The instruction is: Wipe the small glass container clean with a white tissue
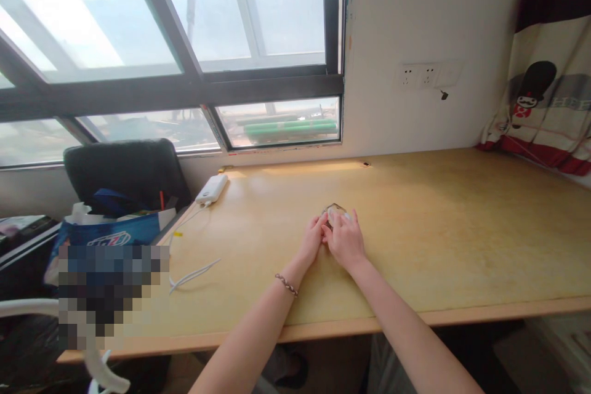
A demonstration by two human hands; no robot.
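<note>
Both hands meet over the middle of the wooden table [286,197]. Between them is a small thing with a thin dark rim and a pale middle [334,206], mostly covered by fingers; its kind I cannot make out. My left hand [314,239], with a braided bracelet [287,285] at the wrist, is closed on the near left side of it. My right hand [344,240] lies over it with bent fingers, and its little finger sticks up. A bit of white shows by the right fingers, too small to name.
A white power bank [213,188] with a white cable [196,272] lies on the table's left. Beyond that edge are a black chair [124,172] and a blue bag [115,231]. Behind stand a window, a wall with sockets [418,76] and a curtain [549,68] at right.
</note>
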